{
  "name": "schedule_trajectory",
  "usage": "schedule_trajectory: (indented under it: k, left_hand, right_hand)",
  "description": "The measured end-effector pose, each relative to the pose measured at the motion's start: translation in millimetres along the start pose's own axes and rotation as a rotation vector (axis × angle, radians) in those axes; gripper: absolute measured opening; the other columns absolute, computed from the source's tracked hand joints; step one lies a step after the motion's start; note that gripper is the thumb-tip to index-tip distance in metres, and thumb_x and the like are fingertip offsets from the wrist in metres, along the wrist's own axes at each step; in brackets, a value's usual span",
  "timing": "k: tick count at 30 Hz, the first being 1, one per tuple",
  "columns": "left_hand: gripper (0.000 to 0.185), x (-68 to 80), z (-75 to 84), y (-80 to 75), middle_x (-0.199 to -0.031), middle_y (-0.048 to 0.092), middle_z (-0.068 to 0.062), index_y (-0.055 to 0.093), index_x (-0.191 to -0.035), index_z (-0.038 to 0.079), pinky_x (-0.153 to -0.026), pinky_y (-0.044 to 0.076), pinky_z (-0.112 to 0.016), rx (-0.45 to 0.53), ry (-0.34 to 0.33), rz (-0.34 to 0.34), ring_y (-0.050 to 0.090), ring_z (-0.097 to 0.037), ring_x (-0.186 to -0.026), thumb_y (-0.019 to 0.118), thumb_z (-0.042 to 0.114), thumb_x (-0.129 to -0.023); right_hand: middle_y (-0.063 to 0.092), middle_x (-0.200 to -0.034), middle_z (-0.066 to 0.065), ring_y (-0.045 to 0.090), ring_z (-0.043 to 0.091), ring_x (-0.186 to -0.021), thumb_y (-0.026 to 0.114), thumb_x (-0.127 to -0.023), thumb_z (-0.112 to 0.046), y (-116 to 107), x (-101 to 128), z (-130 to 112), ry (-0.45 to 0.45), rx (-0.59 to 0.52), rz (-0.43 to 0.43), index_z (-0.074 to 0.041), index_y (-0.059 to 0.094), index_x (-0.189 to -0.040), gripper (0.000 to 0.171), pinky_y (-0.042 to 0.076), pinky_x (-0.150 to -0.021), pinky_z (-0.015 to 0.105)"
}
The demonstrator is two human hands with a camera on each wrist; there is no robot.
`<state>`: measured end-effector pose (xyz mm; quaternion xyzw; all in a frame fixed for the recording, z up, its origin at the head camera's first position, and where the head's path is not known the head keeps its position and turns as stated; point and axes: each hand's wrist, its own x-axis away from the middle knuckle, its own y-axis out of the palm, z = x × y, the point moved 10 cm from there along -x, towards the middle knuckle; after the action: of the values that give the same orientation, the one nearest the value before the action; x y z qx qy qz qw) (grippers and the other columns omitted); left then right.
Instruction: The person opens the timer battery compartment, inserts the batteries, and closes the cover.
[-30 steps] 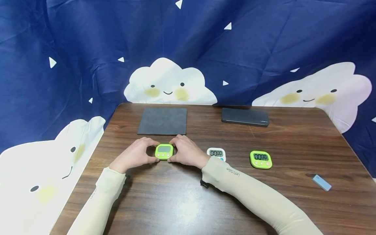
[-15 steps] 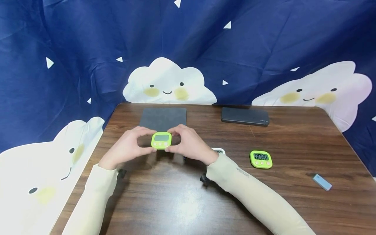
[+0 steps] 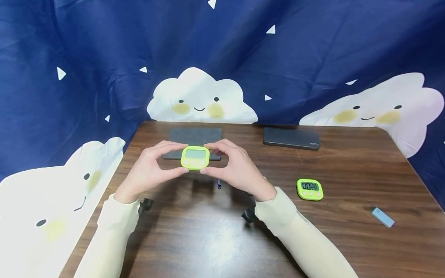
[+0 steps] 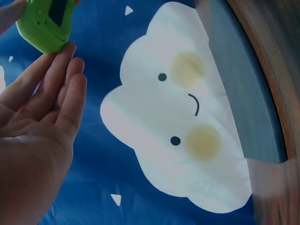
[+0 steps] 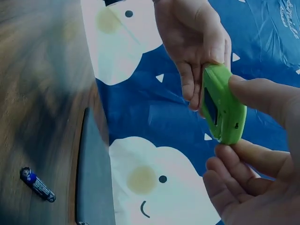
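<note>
A lime-green digital timer (image 3: 195, 157) with a blank display is held up above the table between both hands. My left hand (image 3: 148, 170) pinches its left edge between thumb and fingers. On the opposite edge, my right hand (image 3: 236, 166) pinches it the same way. The back of the timer (image 5: 225, 105) shows a dark rectangular area in the right wrist view. Below the hands a small dark blue battery (image 5: 37, 184) lies on the table. A second green timer (image 3: 309, 189), reading 00:00, lies to the right.
A dark grey flat pad (image 3: 194, 133) lies at the back left of the wooden table (image 3: 194, 239). Behind and right are a black case (image 3: 291, 138) and a small light-blue block (image 3: 383, 217). My right wrist almost wholly covers a white timer.
Both hands have raised the green timer off the table toward the camera, its face tilting up. The battery has come into view beneath it, while the white timer has become covered.
</note>
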<state>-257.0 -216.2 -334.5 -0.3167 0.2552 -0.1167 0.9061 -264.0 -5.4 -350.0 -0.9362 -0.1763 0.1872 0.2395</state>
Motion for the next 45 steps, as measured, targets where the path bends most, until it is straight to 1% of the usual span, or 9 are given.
schedule_trajectory:
  k: [5, 11, 15, 18, 23, 31, 36, 39, 45]
  left_hand:
    - [0.062, 3.7, 10.4, 0.3, -0.133, 0.08, -0.001, 0.079, -0.139, 0.019, -0.112, 0.049, -0.015, 0.003, 0.023, 0.054, 0.071, -0.012, -0.128, 0.101, 0.012, -0.082]
    - [0.063, 2.0, 36.4, 13.3, -0.133, 0.08, -0.001, 0.078, -0.141, 0.018, -0.115, 0.052, -0.022, 0.024, 0.086, 0.094, 0.072, -0.017, -0.129, 0.101, 0.015, -0.082]
    - [0.064, 1.5, 48.8, 20.2, -0.132, 0.081, -0.002, 0.079, -0.14, 0.016, -0.115, 0.053, -0.024, 0.061, 0.112, 0.128, 0.072, -0.019, -0.128, 0.102, 0.012, -0.08]
    - [0.064, 0.5, 55.2, 29.3, -0.132, 0.081, -0.002, 0.079, -0.141, 0.016, -0.115, 0.054, -0.026, 0.08, 0.125, 0.123, 0.071, -0.019, -0.128, 0.102, 0.013, -0.081]
    - [0.063, -0.9, 60.3, 39.5, -0.133, 0.081, 0.0, 0.078, -0.141, 0.017, -0.114, 0.055, -0.031, 0.081, 0.134, 0.112, 0.07, -0.019, -0.13, 0.102, 0.017, -0.082]
    - [0.063, 0.1, 61.3, 41.7, -0.132, 0.081, 0.0, 0.079, -0.14, 0.018, -0.114, 0.055, -0.032, 0.083, 0.127, 0.119, 0.071, -0.02, -0.129, 0.102, 0.017, -0.082]
    - [0.063, -8.3, 68.7, 52.0, -0.133, 0.08, 0.001, 0.078, -0.141, 0.017, -0.114, 0.056, -0.034, 0.1, 0.139, 0.104, 0.071, -0.019, -0.13, 0.101, 0.02, -0.083]
    - [0.063, -13.4, 70.3, 57.8, -0.134, 0.08, 0.001, 0.078, -0.141, 0.017, -0.114, 0.057, -0.037, 0.089, 0.14, 0.097, 0.07, -0.018, -0.131, 0.101, 0.021, -0.083]
    - [0.062, -14.7, 69.2, 60.6, -0.133, 0.08, 0.001, 0.078, -0.141, 0.017, -0.114, 0.058, -0.039, 0.08, 0.127, 0.095, 0.071, -0.017, -0.131, 0.101, 0.022, -0.083]
  right_hand:
    - [0.073, -0.132, -0.013, 0.068, 0.013, -0.123, 0.097, -0.09, -0.036, -5, 3, -3, -0.047, 0.012, -0.011, -0.027, 0.073, -0.146, 0.061, 0.058, -0.109, 0.043]
    - [0.074, -0.133, -0.011, 0.069, 0.012, -0.126, 0.099, -0.087, -0.03, -33, 15, -10, -0.099, 0.032, 0.009, -0.026, 0.074, -0.145, 0.063, 0.059, -0.109, 0.045]
    - [0.073, -0.136, -0.012, 0.069, 0.012, -0.127, 0.098, -0.089, -0.034, -45, 23, -12, -0.104, 0.05, -0.006, -0.029, 0.074, -0.146, 0.062, 0.058, -0.109, 0.044]
    - [0.074, -0.137, -0.012, 0.07, 0.012, -0.128, 0.098, -0.089, -0.035, -53, 30, -9, -0.096, 0.071, -0.013, -0.03, 0.074, -0.145, 0.061, 0.058, -0.109, 0.043]
    - [0.074, -0.137, -0.011, 0.071, 0.012, -0.128, 0.1, -0.087, -0.032, -61, 37, -6, -0.096, 0.085, -0.016, -0.029, 0.075, -0.144, 0.063, 0.058, -0.11, 0.039]
    - [0.074, -0.136, -0.011, 0.071, 0.012, -0.127, 0.1, -0.087, -0.033, -63, 39, -6, -0.092, 0.103, -0.02, -0.028, 0.075, -0.145, 0.063, 0.058, -0.11, 0.038]
    - [0.073, -0.137, -0.015, 0.07, 0.008, -0.125, 0.1, -0.086, -0.033, -78, 47, -3, -0.092, 0.135, 0.003, -0.032, 0.074, -0.145, 0.064, 0.057, -0.106, 0.03]
    - [0.073, -0.136, -0.015, 0.069, 0.007, -0.124, 0.1, -0.087, -0.033, -85, 49, 0, -0.092, 0.149, 0.015, -0.032, 0.074, -0.145, 0.063, 0.055, -0.105, 0.026]
    - [0.075, -0.135, -0.011, 0.069, 0.009, -0.121, 0.1, -0.087, -0.03, -86, 50, 0, -0.107, 0.156, 0.027, -0.028, 0.076, -0.144, 0.062, 0.054, -0.104, 0.022]
